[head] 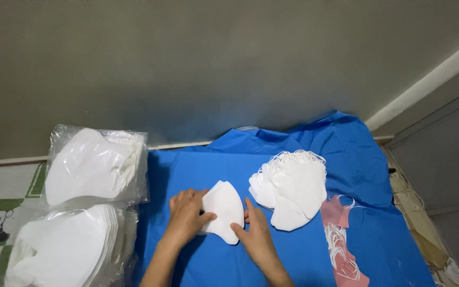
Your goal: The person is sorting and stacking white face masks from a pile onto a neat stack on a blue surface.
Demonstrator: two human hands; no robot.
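Masks (222, 211), a small white stack at lower centre, lie on blue cloth (197, 165). Left hand (186, 214) and right hand (255, 232) press its sides, fingers spread.

Light: dim, even, indoor; source out of frame | Wall: grey plaster wall (213, 64) darkens into the top corners | Glare: soft sheen on the clear plastic bags of white masks (94, 165) | Shadows: faint, soft-edged on the blue cloth sheet (304, 260) | Sharpness: mildly soft throughout, white stacks nearly featureless | Distortion: slight wide-angle bending at right edge
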